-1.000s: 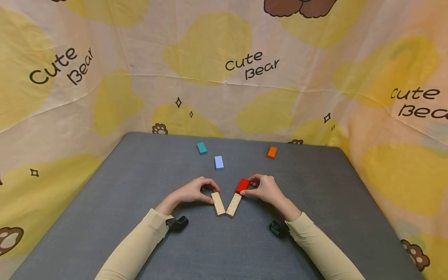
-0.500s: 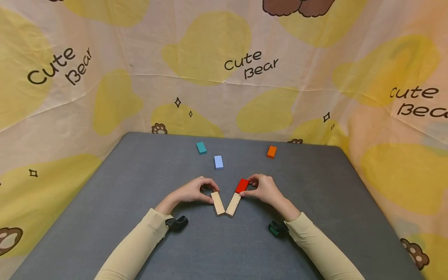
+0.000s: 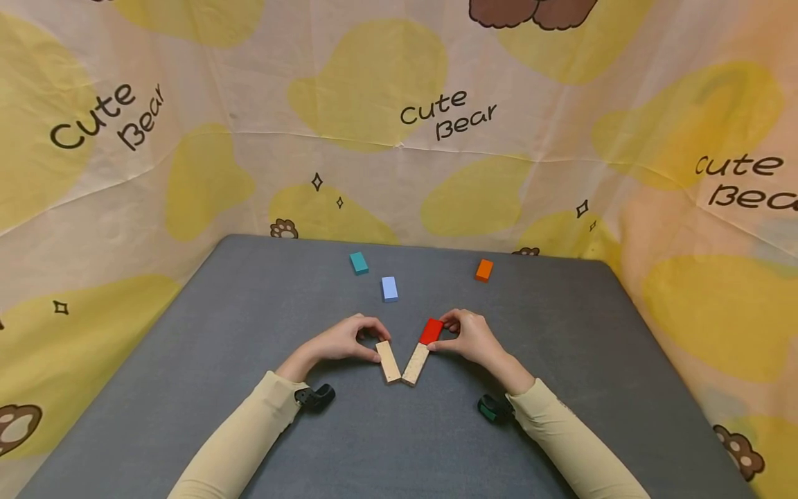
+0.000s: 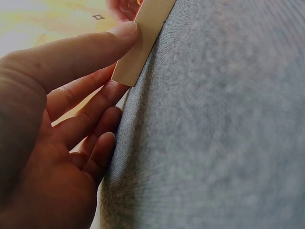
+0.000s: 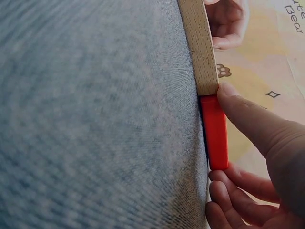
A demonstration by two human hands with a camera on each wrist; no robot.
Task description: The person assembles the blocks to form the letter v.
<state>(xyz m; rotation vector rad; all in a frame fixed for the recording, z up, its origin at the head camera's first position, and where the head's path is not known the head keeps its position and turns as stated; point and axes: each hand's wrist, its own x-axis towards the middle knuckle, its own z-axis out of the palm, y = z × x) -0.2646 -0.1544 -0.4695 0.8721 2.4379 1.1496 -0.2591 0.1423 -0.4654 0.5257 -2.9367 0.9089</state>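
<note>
Two plain wooden blocks lie on the grey table in a V, their near ends almost meeting. My left hand [image 3: 343, 341] pinches the left wooden block [image 3: 388, 362] near its far end, thumb on its side in the left wrist view. Against the far end of the right wooden block [image 3: 415, 364] sits a red block [image 3: 431, 331], in line with it. My right hand [image 3: 472, 338] holds the red block between thumb and fingers. In the right wrist view, the thumb [image 5: 248, 114] lies by the joint of the two blocks, and the fingertips touch the red block's far end.
Farther back on the table [image 3: 280, 277] lie a teal block [image 3: 359, 263], a light blue block [image 3: 389, 289] and an orange block [image 3: 484, 270]. A patterned cloth [image 3: 374, 83] hangs behind the table and along its sides.
</note>
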